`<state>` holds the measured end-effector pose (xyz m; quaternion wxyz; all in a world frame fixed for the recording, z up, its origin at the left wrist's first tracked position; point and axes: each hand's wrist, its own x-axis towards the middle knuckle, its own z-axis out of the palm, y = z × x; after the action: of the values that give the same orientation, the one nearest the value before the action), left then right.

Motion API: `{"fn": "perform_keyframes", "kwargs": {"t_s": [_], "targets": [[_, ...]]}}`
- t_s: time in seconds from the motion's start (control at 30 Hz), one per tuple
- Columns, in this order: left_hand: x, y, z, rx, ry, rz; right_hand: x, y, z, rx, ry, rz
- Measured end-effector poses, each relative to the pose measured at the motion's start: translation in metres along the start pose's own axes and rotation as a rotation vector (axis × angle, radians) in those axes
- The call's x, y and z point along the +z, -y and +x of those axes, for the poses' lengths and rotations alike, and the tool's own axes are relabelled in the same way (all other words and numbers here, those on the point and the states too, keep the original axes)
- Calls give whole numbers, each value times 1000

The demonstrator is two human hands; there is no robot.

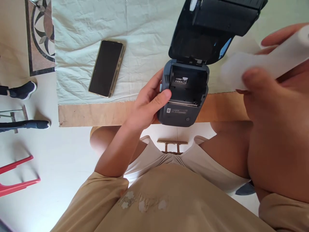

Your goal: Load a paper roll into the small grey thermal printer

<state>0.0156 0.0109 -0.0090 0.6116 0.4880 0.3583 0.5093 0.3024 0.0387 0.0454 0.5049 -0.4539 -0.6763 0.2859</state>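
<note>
My left hand (148, 104) grips the left side of a dark portable label printer (180, 113), its thumb resting on the rim of the paper bay. The printer's lid (198, 42) stands swung open away from me. Inside the bay (190, 88) I see a small printed sticker and no roll. To the right, apart from the printer, my right hand (277, 93) is closed around a white paper roll (277, 59), thumb on the near side and fingers behind. The roll's near end is blurred, and part of that hand runs out of view.
A pale cloth (145, 29) covers the table, whose bare wooden edge (96, 115) shows in front of me. A smartphone (106, 68) lies on the cloth at left. On the floor at left are a red plastic stool or chair (19, 187) and a person's shoe (24, 90).
</note>
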Motion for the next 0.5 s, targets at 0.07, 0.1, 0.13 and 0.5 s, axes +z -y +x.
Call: {"fn": "perform_keyframes", "kwargs": {"t_s": [0.07,0.1,0.13,0.5], "targets": [[-1,1,1,9,23,-21,2,0,-2,-111,-5,-240],[-2,2,1,18,27,-29,2,-1,-3,-151,26,-329],[-3,3,1,27,31,-34,2,-1,-3,-173,72,-393],[-1,-2,-5,48,29,-61,6,-20,0,36,186,-457]]}}
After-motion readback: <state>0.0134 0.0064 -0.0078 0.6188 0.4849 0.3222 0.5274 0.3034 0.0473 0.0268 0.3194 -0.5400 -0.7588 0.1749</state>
